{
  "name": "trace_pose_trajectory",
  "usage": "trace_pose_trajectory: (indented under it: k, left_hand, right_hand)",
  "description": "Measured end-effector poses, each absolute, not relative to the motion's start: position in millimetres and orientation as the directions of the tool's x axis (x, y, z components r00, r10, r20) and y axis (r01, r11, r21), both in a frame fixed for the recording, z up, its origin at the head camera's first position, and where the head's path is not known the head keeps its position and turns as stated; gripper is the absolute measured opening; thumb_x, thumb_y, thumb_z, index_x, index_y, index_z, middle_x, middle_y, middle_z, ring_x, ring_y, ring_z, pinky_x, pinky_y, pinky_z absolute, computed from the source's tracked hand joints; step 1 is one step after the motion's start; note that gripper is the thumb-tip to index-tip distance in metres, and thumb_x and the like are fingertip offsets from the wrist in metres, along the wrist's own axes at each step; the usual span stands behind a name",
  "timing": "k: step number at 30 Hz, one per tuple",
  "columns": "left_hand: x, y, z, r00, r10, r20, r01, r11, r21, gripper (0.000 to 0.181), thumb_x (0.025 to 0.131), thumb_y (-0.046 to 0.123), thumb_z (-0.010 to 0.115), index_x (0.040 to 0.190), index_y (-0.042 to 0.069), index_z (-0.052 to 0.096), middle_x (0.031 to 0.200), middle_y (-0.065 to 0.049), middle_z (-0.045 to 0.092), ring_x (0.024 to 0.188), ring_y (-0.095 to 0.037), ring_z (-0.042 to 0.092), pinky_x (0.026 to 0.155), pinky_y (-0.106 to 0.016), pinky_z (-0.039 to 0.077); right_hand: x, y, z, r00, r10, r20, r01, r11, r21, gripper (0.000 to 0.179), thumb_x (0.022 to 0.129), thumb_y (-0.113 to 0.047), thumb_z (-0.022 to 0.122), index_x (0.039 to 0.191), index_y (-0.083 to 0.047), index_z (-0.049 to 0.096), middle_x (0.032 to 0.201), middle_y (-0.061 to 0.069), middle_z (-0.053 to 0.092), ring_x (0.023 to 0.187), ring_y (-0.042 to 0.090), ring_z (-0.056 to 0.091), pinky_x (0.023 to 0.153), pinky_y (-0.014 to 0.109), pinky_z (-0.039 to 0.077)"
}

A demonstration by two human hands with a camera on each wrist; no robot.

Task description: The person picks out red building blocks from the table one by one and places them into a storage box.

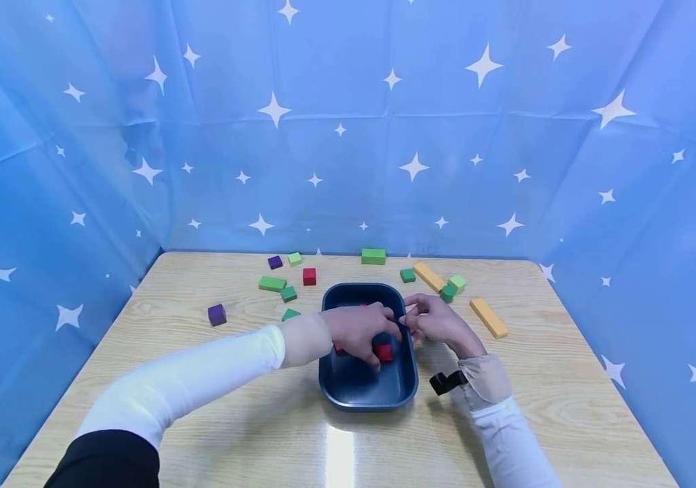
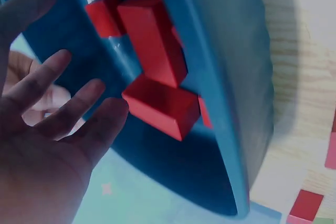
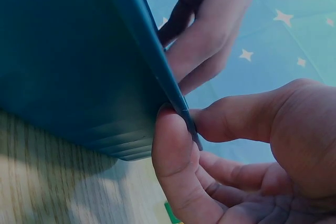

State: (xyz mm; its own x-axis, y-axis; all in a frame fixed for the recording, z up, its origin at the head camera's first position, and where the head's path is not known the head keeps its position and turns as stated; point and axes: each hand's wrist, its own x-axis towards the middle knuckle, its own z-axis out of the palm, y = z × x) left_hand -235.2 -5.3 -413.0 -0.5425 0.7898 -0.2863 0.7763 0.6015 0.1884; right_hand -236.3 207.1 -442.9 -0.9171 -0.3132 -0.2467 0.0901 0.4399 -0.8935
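Observation:
A deep blue plastic bin (image 1: pixel 354 386) stands on the table between both hands. My left hand (image 1: pixel 362 330) reaches over it, fingers loosely spread and holding nothing. Inside the bin lie several red blocks, among them a red block (image 1: pixel 383 352) seen from the head; the left wrist view shows a long red block (image 2: pixel 152 40) touching another red block (image 2: pixel 163 106) near the fingertips. At the bin's right side, my right hand (image 1: pixel 439 322) pinches the rim between thumb and index finger, as the right wrist view (image 3: pixel 236 150) shows up close.
Left of the bin are a purple block (image 1: pixel 216 314), a red cube (image 1: pixel 309 276) and several green pieces. Behind it sits a green block (image 1: pixel 373 256). To the right are an orange plank (image 1: pixel 488 318), another orange plank (image 1: pixel 429 277) and green pieces. A starred blue curtain (image 1: pixel 348 169) encloses the table.

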Motion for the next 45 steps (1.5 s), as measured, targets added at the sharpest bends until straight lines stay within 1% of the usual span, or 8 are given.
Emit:
trace_pose_trajectory:
  k: [5, 10, 16, 20, 28, 32, 39, 45]
  left_hand:
    - [-236.0, -16.8, -402.9, -0.575, 0.771, -0.272, 0.737, 0.633, 0.236, 0.073, 0.081, 0.052, 0.083, 0.147, 0.034, 0.055, 0.155, -0.002, 0.044, 0.139, -0.019, 0.04, 0.11, -0.04, 0.05]
    - [-241.0, -31.3, -393.2, -0.638, 0.732, -0.238, 0.67, 0.68, 0.297, 0.085, 0.08, 0.052, 0.084, 0.154, 0.031, 0.047, 0.16, -0.004, 0.037, 0.148, -0.023, 0.032, 0.114, -0.047, 0.047]
    - [-252.1, -48.7, -382.0, -0.708, 0.688, -0.161, 0.613, 0.711, 0.344, 0.093, 0.079, 0.05, 0.085, 0.157, 0.03, 0.04, 0.159, -0.004, 0.036, 0.149, -0.023, 0.029, 0.112, -0.046, 0.049]
    - [-260.4, -62.0, -376.4, -0.755, 0.646, -0.118, 0.574, 0.736, 0.358, 0.096, 0.078, 0.052, 0.085, 0.159, 0.031, 0.036, 0.162, -0.004, 0.032, 0.152, -0.025, 0.026, 0.112, -0.048, 0.049]
    - [-290.8, -96.8, -371.3, -0.825, 0.565, -0.02, 0.505, 0.752, 0.422, 0.099, 0.08, 0.048, 0.086, 0.161, 0.028, 0.031, 0.165, -0.011, 0.027, 0.154, -0.034, 0.025, 0.12, -0.056, 0.038]
    - [-305.8, -113.6, -375.1, -0.862, 0.506, -0.035, 0.438, 0.777, 0.452, 0.1, 0.081, 0.049, 0.085, 0.162, 0.03, 0.029, 0.167, -0.012, 0.022, 0.154, -0.036, 0.024, 0.119, -0.057, 0.038]
    - [-321.8, -130.7, -387.7, -0.897, 0.434, -0.081, 0.348, 0.808, 0.474, 0.098, 0.083, 0.048, 0.083, 0.162, 0.031, 0.028, 0.171, -0.017, 0.01, 0.159, -0.038, 0.012, 0.119, -0.062, 0.035]
    - [-330.4, -136.0, -399.3, -0.914, 0.392, -0.103, 0.303, 0.831, 0.467, 0.099, 0.083, 0.046, 0.084, 0.163, 0.029, 0.028, 0.171, -0.018, 0.012, 0.158, -0.039, 0.013, 0.121, -0.062, 0.033]
  right_hand:
    - [-234.9, 207.2, -443.5, -0.915, -0.312, -0.254, 0.099, 0.439, -0.893, 0.05, 0.094, 0.003, 0.051, 0.143, 0.008, 0.044, 0.097, 0.013, 0.062, 0.073, 0.02, 0.064, 0.075, 0.046, 0.062]
    - [-234.5, 205.9, -443.1, -0.923, -0.297, -0.244, 0.094, 0.44, -0.893, 0.046, 0.096, 0.0, 0.054, 0.141, 0.008, 0.047, 0.096, 0.014, 0.065, 0.07, 0.017, 0.064, 0.076, 0.047, 0.062]
    - [-236.3, 206.7, -444.8, -0.926, -0.289, -0.242, 0.093, 0.446, -0.89, 0.044, 0.098, -0.004, 0.058, 0.138, 0.009, 0.047, 0.094, 0.014, 0.065, 0.068, 0.016, 0.065, 0.077, 0.049, 0.063]
    - [-236.3, 206.9, -445.4, -0.929, -0.283, -0.24, 0.093, 0.448, -0.889, 0.044, 0.097, -0.003, 0.058, 0.138, 0.009, 0.047, 0.093, 0.013, 0.064, 0.068, 0.017, 0.065, 0.075, 0.048, 0.062]
    - [-236.2, 206.3, -444.8, -0.929, -0.284, -0.237, 0.087, 0.454, -0.887, 0.044, 0.098, -0.004, 0.058, 0.139, 0.008, 0.047, 0.094, 0.013, 0.064, 0.069, 0.017, 0.064, 0.075, 0.047, 0.063]
    - [-235.7, 205.9, -443.6, -0.927, -0.288, -0.238, 0.089, 0.447, -0.89, 0.045, 0.098, -0.004, 0.059, 0.14, 0.008, 0.046, 0.095, 0.014, 0.064, 0.069, 0.017, 0.064, 0.075, 0.047, 0.063]
    - [-234.6, 204.7, -442.1, -0.926, -0.287, -0.244, 0.096, 0.447, -0.889, 0.045, 0.098, -0.003, 0.057, 0.14, 0.007, 0.047, 0.095, 0.013, 0.063, 0.069, 0.017, 0.064, 0.074, 0.045, 0.063]
    - [-233.8, 203.9, -441.4, -0.924, -0.289, -0.25, 0.103, 0.441, -0.891, 0.046, 0.099, -0.004, 0.058, 0.141, 0.007, 0.046, 0.096, 0.013, 0.063, 0.069, 0.017, 0.064, 0.073, 0.044, 0.063]
